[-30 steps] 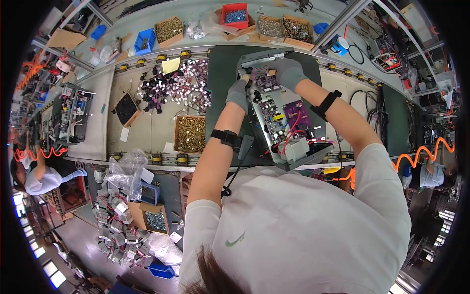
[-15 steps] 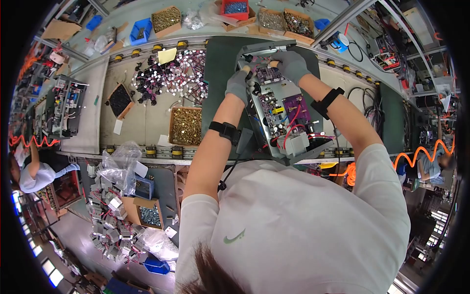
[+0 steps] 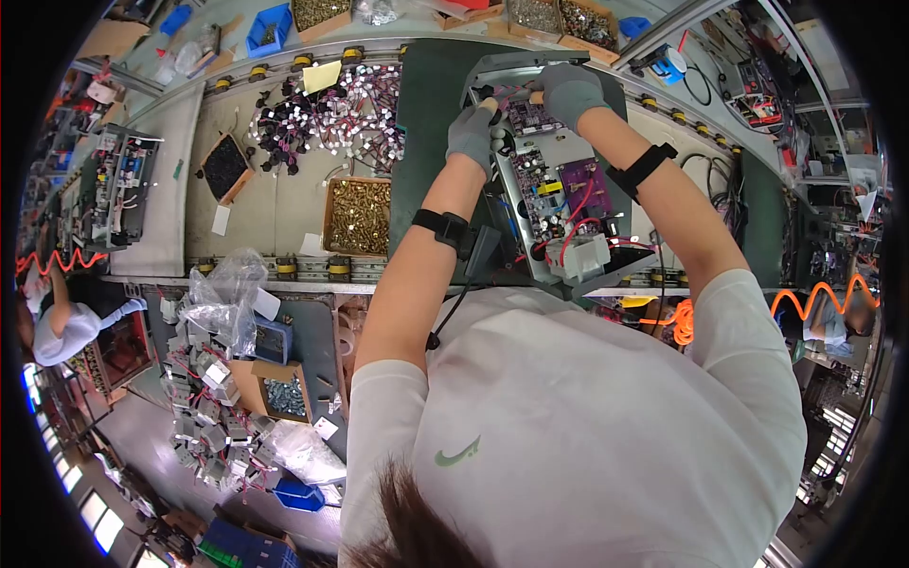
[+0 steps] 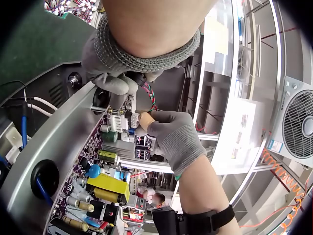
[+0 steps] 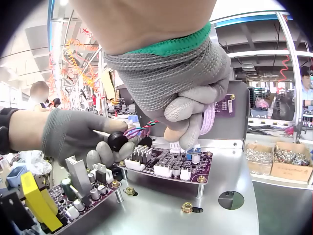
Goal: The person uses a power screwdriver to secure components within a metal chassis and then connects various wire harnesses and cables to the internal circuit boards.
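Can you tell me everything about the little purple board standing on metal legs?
The little purple board is flat and roughly rectangular, crowded with tiny electronic parts. White plastic-looking sockets line its near edge, and brass-coloured screws sit at its visible corners. Shiny metal legs hold it level above a silvery metal plate. The right hand pinches a white plug at its far edge. The left hand is beside it; whether that touches it, I can't tell.

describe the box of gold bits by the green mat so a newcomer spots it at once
Find the dark green mat, then the tangle of wires with white ends on its left. Nearer the person than that tangle sits an open cardboard box. Gold-coloured pieces fill it; the askew box farther left holds black ones.
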`<state>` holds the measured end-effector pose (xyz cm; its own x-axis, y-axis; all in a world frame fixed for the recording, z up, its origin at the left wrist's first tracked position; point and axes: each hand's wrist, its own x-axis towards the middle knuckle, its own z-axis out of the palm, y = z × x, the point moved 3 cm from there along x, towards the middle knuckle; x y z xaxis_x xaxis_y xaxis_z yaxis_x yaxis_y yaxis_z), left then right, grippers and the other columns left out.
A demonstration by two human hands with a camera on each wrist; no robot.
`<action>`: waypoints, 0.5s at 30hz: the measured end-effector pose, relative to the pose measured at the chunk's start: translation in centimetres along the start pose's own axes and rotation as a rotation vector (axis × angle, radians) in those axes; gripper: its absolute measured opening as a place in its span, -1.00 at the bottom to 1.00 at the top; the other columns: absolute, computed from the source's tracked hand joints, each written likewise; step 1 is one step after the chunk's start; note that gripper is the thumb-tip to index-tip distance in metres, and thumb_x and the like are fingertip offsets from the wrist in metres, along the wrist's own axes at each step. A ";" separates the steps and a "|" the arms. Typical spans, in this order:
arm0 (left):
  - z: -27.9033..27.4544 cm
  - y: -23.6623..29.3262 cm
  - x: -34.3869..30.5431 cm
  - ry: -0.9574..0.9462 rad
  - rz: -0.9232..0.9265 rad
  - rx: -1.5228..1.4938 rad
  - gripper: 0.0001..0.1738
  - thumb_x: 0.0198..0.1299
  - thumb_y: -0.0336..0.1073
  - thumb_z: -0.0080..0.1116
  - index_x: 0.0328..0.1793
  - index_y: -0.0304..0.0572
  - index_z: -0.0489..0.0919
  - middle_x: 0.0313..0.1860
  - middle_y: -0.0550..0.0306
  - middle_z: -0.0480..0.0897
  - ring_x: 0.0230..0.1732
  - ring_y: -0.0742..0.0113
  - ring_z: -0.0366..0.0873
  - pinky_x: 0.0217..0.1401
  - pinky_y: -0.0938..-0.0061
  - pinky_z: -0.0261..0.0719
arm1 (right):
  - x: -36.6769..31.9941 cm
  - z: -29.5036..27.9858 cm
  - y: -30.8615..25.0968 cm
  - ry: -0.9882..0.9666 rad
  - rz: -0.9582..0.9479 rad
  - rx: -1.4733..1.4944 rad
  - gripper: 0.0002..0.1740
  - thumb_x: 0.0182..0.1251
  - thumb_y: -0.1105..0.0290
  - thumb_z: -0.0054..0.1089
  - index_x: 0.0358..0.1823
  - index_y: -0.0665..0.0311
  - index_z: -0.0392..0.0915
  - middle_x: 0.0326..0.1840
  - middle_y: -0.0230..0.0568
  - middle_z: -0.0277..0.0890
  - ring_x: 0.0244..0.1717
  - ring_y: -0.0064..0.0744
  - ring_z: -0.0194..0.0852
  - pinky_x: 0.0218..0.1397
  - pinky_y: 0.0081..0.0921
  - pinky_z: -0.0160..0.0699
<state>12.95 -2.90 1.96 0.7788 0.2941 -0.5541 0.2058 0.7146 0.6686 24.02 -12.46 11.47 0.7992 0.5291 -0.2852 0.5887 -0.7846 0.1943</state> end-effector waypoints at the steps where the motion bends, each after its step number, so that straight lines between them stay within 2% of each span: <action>1: 0.0 0.0 0.0 0.008 -0.002 0.006 -0.76 0.18 -0.21 0.13 -0.09 -0.13 0.48 -0.37 0.20 0.62 -0.66 0.60 0.42 -0.72 0.71 0.42 | -0.1 0.1 0.1 0.022 -0.014 0.017 -0.75 0.16 0.30 0.16 -0.11 -0.05 0.63 -0.13 -0.23 0.59 -0.12 -0.23 0.58 -0.10 -0.32 0.57; 6: 0.3 -0.3 -0.6 0.048 0.036 0.014 -0.76 0.18 -0.20 0.13 -0.10 -0.12 0.49 -0.38 0.24 0.61 -0.66 0.60 0.39 -0.71 0.72 0.37 | 1.0 0.8 0.3 0.010 -0.032 0.057 -0.75 0.12 0.27 0.21 -0.12 0.00 0.63 -0.15 -0.21 0.60 -0.13 -0.20 0.58 -0.10 -0.30 0.57; 13: 0.3 0.2 -0.6 0.052 0.042 0.107 -0.79 0.17 -0.20 0.14 -0.15 -0.13 0.51 -0.39 0.24 0.60 -0.66 0.59 0.37 -0.71 0.68 0.34 | 1.1 -0.9 -0.1 -0.035 -0.052 -0.051 -0.71 0.10 0.29 0.21 -0.15 0.24 0.61 -0.16 -0.08 0.59 -0.15 -0.12 0.58 -0.13 -0.23 0.56; 15: 0.3 0.3 -1.0 0.047 0.047 0.121 -0.79 0.17 -0.21 0.14 -0.16 -0.14 0.51 -0.39 0.23 0.60 -0.67 0.58 0.37 -0.72 0.67 0.33 | 1.8 -0.9 0.1 -0.153 -0.151 -0.076 -0.67 0.07 0.27 0.23 -0.16 0.30 0.60 -0.16 -0.03 0.58 -0.15 -0.07 0.58 -0.13 -0.22 0.56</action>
<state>12.42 -3.22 2.88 0.7612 0.3570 -0.5415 0.2417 0.6186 0.7476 25.61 -11.30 11.87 0.6773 0.5787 -0.4543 0.7121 -0.6708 0.2073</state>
